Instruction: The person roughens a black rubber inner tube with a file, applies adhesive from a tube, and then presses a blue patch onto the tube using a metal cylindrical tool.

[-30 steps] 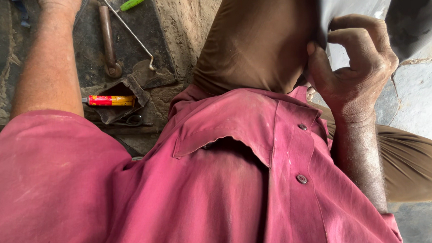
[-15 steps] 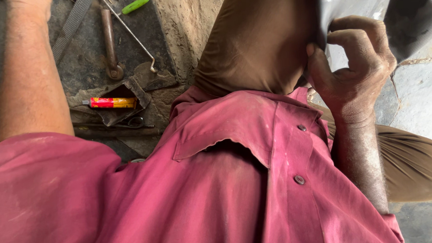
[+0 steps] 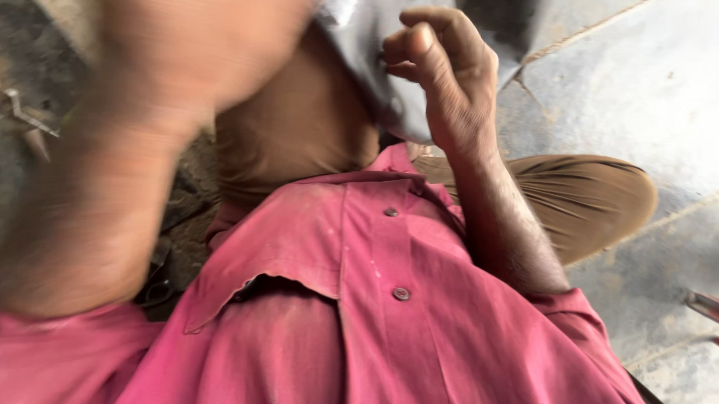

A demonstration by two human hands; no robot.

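1. at the top centre of the view, the right hand (image 3: 442,72) has its fingers curled, its grip clamped on the edge of a grey metal sheet (image 3: 370,42).
2. the grey metal sheet stands above the person's lap, running off the top edge of the view, with its lower part just behind the bent knee in brown trousers (image 3: 293,133).
3. the right forearm runs down from that hand to the rolled sleeve of a pink buttoned shirt (image 3: 364,321), which fills the lower half of the view.
4. the left hand (image 3: 202,40) is raised close to the camera at the upper left, heavily blurred; i cannot tell whether its grip is apart or together, or whether it holds anything.
5. the other leg in brown trousers lies folded to the right on a grey stone floor (image 3: 650,80) with cracks and joints.
6. at the far left, small metal scraps (image 3: 26,118) lie on the dark ground, too blurred to name.
7. at the right edge, a thin metal bar (image 3: 718,309) lies on the floor.
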